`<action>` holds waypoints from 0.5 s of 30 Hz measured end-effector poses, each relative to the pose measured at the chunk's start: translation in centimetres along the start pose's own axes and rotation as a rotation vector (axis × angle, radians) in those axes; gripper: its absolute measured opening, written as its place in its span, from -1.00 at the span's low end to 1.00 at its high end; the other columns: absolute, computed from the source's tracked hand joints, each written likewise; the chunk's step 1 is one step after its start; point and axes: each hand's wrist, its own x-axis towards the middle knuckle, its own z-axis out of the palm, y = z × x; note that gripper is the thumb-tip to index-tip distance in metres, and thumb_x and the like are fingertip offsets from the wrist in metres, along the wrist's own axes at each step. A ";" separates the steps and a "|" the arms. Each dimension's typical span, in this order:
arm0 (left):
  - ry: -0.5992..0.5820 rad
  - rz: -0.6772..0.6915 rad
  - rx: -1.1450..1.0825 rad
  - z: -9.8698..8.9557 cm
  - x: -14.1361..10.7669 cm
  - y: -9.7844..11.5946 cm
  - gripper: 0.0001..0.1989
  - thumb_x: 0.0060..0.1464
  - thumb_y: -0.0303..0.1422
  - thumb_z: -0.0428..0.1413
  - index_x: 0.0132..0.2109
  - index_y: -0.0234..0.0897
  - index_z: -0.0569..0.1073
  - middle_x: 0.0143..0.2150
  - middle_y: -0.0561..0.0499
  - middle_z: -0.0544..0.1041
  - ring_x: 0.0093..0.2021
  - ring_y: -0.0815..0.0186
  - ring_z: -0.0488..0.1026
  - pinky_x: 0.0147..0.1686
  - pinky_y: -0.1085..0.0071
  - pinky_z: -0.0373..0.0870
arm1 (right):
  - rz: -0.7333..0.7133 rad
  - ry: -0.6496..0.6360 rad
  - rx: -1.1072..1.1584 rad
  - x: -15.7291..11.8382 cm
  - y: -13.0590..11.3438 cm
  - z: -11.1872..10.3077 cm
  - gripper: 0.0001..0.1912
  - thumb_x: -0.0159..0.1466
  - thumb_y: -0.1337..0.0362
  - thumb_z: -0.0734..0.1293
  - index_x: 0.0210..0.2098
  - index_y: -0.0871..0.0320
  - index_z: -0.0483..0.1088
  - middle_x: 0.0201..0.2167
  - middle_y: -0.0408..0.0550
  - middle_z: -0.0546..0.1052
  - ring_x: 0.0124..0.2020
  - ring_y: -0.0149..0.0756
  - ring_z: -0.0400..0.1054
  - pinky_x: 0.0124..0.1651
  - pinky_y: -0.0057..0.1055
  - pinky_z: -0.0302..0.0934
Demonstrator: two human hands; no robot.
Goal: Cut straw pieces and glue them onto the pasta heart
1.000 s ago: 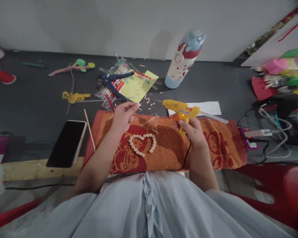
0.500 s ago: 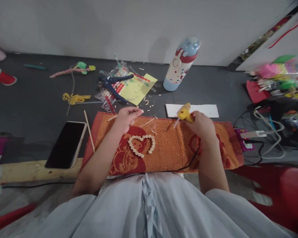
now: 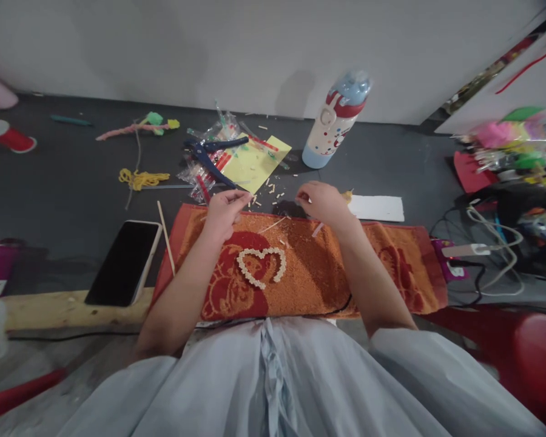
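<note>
My left hand [image 3: 225, 212] is over the towel's back edge, thumb and finger pinched together; whatever is between them is too small to make out. On the orange towel [image 3: 313, 273] lies a heart outline [image 3: 260, 284] built from short pale stick pieces, with a gap at its lower right. My right hand [image 3: 323, 203] hovers near the scattered stick pieces [image 3: 273, 185], fingers bent with a gap between them and nothing visibly held. Behind it, a yellow glue gun [image 3: 347, 195] rests by a white strip [image 3: 377, 208], mostly hidden; its clear tip pokes out below the hand.
A phone [image 3: 124, 264] and a thin wooden stick [image 3: 166, 238] lie left. Blue-handled cutters [image 3: 213, 161] sit on plastic wrappers beside yellow paper [image 3: 259, 167]. A bottle [image 3: 334, 124] stands behind. Cables [image 3: 500, 243] and a purple power block [image 3: 450, 261] are at right.
My right hand has let go of the glue gun and moved left toward the loose stick pieces. My left hand has shifted slightly left and back, still pinched.
</note>
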 end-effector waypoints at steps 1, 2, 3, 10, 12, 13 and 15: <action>-0.002 0.002 -0.001 0.0 0.0 0.0 -0.74 -0.31 -0.34 0.33 -0.43 -0.39 0.49 -0.65 0.21 0.26 -0.72 0.63 -0.05 -0.72 0.55 -0.20 | -0.015 -0.006 -0.008 0.7 -0.2 0.5 -0.81 0.25 0.34 0.22 -0.28 0.17 0.47 -0.26 0.06 0.54 -0.25 -0.18 0.38 -0.29 -0.35 0.08; -0.006 0.001 -0.002 0.0 0.0 0.0 -0.74 -0.31 -0.34 0.33 -0.43 -0.39 0.49 -0.65 0.21 0.26 -0.72 0.63 -0.04 -0.73 0.55 -0.20 | -0.019 -0.007 -0.019 1.3 -0.4 0.9 -0.80 0.24 0.36 0.21 -0.26 0.17 0.47 -0.24 0.06 0.54 -0.24 -0.18 0.38 -0.30 -0.35 0.08; -0.009 -0.001 -0.003 0.0 0.0 0.0 -0.74 -0.31 -0.34 0.33 -0.43 -0.39 0.49 -0.65 0.20 0.27 -0.72 0.63 -0.04 -0.73 0.55 -0.19 | -0.032 -0.013 -0.025 1.8 -0.5 1.3 -0.78 0.24 0.37 0.20 -0.24 0.16 0.48 -0.23 0.06 0.53 -0.24 -0.18 0.37 -0.29 -0.35 0.07; -0.012 -0.010 0.012 0.1 -0.2 0.2 -0.72 -0.32 -0.31 0.35 -0.43 -0.37 0.50 -0.65 0.19 0.28 -0.72 0.63 -0.04 -0.73 0.54 -0.19 | -0.108 -0.036 -0.081 3.9 -0.3 3.0 -0.74 0.26 0.37 0.17 -0.24 0.17 0.50 -0.22 0.08 0.52 -0.27 -0.19 0.34 -0.32 -0.33 0.04; -0.013 -0.010 0.010 0.1 -0.2 0.1 -0.71 -0.33 -0.30 0.35 -0.44 -0.37 0.49 -0.64 0.19 0.28 -0.72 0.63 -0.04 -0.73 0.53 -0.20 | -0.125 -0.034 -0.088 4.2 -0.1 3.2 -0.75 0.25 0.38 0.18 -0.27 0.17 0.50 -0.24 0.08 0.51 -0.30 -0.21 0.32 -0.32 -0.33 0.04; -0.016 -0.009 0.010 0.1 -0.2 0.1 -0.71 -0.33 -0.30 0.35 -0.44 -0.37 0.49 -0.64 0.19 0.29 -0.72 0.63 -0.05 -0.73 0.53 -0.21 | -0.137 -0.032 -0.088 4.3 0.0 3.3 -0.75 0.25 0.38 0.18 -0.28 0.17 0.50 -0.24 0.08 0.51 -0.30 -0.21 0.31 -0.31 -0.33 0.05; -0.022 -0.010 0.016 0.1 -0.2 0.0 -0.71 -0.33 -0.29 0.35 -0.44 -0.36 0.49 -0.64 0.19 0.30 -0.72 0.63 -0.06 -0.73 0.52 -0.21 | -0.173 -0.031 -0.094 4.5 0.1 3.5 -0.75 0.25 0.41 0.16 -0.29 0.18 0.48 -0.27 0.08 0.50 -0.29 -0.21 0.29 -0.27 -0.32 0.07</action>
